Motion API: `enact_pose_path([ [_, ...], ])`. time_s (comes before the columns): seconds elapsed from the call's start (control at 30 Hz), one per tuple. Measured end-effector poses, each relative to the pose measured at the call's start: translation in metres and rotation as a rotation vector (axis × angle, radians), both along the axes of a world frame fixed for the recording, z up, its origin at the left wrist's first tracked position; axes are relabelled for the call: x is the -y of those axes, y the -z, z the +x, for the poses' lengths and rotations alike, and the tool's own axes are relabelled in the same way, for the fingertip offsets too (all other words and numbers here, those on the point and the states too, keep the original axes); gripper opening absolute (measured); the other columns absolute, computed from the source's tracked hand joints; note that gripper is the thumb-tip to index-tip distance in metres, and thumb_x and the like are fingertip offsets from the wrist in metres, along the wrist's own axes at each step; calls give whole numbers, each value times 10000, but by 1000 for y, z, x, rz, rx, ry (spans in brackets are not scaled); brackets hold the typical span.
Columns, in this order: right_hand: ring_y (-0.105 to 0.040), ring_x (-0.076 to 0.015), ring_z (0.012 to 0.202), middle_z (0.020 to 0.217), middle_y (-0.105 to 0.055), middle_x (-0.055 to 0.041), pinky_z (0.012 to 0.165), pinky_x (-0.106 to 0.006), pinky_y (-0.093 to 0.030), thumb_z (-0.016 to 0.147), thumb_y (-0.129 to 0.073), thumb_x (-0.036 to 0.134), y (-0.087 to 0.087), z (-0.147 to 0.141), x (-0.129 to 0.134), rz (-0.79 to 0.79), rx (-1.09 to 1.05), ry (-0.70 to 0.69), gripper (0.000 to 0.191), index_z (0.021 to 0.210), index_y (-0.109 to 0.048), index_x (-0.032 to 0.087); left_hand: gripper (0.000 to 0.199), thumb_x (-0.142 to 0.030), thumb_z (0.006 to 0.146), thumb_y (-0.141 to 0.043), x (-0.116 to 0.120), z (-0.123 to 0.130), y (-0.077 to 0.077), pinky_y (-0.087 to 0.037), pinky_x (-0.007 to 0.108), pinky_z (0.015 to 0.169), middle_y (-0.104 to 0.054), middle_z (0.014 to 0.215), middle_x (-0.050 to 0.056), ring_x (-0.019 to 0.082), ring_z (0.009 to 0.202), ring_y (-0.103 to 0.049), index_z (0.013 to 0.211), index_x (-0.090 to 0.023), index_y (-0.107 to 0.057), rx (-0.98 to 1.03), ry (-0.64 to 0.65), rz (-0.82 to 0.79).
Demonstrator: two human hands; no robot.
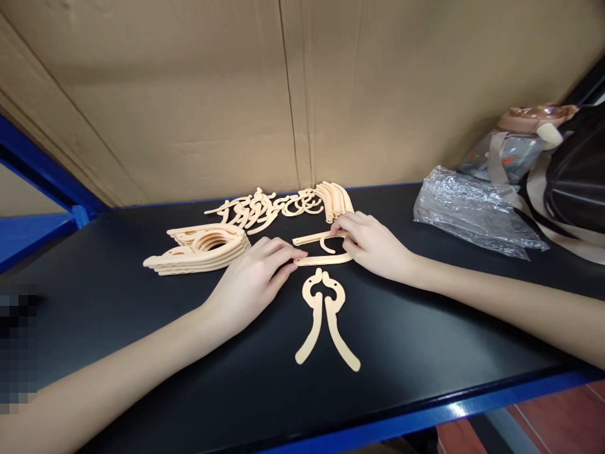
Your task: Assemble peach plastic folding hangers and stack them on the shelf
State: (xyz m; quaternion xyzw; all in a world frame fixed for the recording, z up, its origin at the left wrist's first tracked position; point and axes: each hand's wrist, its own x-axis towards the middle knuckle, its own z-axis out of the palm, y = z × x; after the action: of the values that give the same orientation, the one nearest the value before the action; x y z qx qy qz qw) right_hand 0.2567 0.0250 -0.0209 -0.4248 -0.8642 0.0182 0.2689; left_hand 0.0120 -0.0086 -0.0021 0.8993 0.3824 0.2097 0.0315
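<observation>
Beige plastic folding-hanger parts lie on the black table. My left hand point(258, 277) pinches the left end of a curved hanger arm point(321, 260) between thumb and fingertips. Closed around the right side of these parts is my right hand point(371, 243), its fingers partly hiding where they grip. Just behind that arm are a second hanger arm point(307, 239) and a thin hook point(325, 244), both running toward my right fingers. Nearer to me, two more curved pieces point(309, 334) lie side by side with their notched ends together, touching neither hand.
A stack of folded hangers point(198, 261) stands left of my left hand. Loose hooks point(258, 208) and a bundle of hanger arms point(336, 197) lie at the back. Clear plastic wrap point(467, 211), a bottle point(513, 151) and a black bag point(579, 176) occupy the right side, before a cardboard wall point(212, 94).
</observation>
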Motion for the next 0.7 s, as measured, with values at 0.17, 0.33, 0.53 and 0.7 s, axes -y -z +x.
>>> enact_pose_path([
  [0.17, -546, -196, 903, 986, -638, -45, 799, -344, -409, 792, -436, 67, -2, -2, 3, 10, 4, 6, 215, 926, -561, 178, 241, -244, 972, -422, -1, -1, 1, -483, 342, 827, -653, 1017, 41, 195, 938, -572, 1066, -196, -639, 10, 37, 25],
  [0.33, -544, -207, 978, 999, -611, -67, 874, -344, -426, 863, -456, 115, -4, -4, 7, 54, 13, -78, 148, 932, -577, 167, 215, -232, 966, -454, -1, -1, 4, -490, 327, 812, -649, 1018, 32, 185, 924, -573, 1078, -200, -634, 8, 65, 59],
  [0.53, -541, -208, 1011, 1032, -618, -79, 916, -362, -430, 925, -451, 180, -7, -7, 11, 131, 30, -180, 151, 939, -600, 165, 213, -207, 969, -450, 1, 0, 4, -483, 310, 820, -641, 1036, 31, 177, 943, -565, 1095, -193, -621, -3, 89, 67],
  [0.7, -551, -186, 944, 1026, -621, -78, 877, -360, -448, 923, -495, 234, -10, -5, 14, 167, 15, -303, 162, 899, -639, 163, 224, -201, 970, -454, 8, 3, -2, -469, 302, 837, -625, 1069, 48, 170, 955, -558, 1139, -169, -598, 6, 139, 109],
])
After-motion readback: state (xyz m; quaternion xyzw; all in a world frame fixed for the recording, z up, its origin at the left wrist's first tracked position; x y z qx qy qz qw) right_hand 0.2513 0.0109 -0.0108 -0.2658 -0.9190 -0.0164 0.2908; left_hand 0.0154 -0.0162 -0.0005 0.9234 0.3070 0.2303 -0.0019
